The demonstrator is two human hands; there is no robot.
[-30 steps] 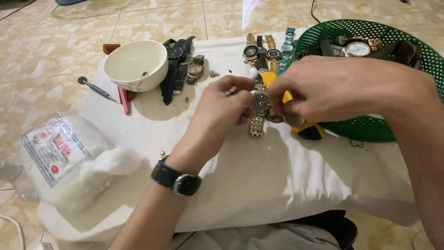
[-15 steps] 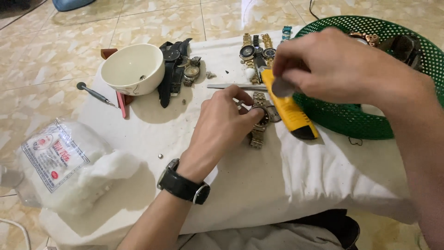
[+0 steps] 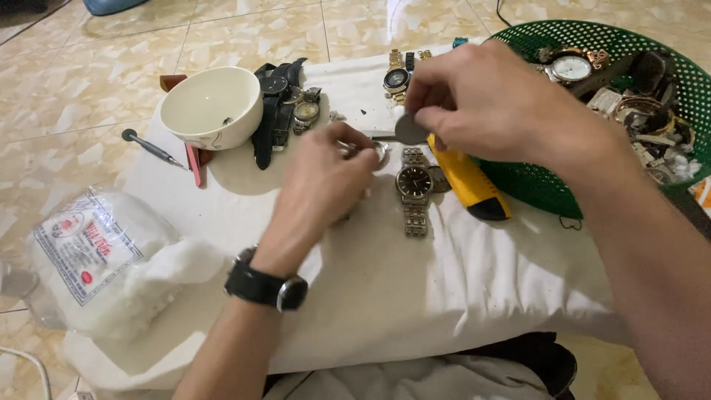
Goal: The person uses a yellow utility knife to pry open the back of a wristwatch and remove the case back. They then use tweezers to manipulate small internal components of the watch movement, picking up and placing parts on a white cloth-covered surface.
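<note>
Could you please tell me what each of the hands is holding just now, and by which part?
The right hand pinches a small grey round disc by its upper edge. The left hand grips a small shiny ring-shaped piece; where exactly cannot be told.

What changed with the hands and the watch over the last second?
Both hands came off the gold-band watch, which now lies free on the cloth. The right hand lifted away pinching a small grey disc; the left hand shifted left. Bowl and basket unchanged.

On the cloth-covered desk (image 3: 459,296) a wristwatch (image 3: 414,185) lies in the middle, just left of a utility knife (image 3: 468,181), with the bowl (image 3: 211,107) and a row of strapped watches (image 3: 285,104) behind to the left, the basket (image 3: 629,96) at the right edge, and a cotton bag (image 3: 96,259) beside the left corner.
</note>
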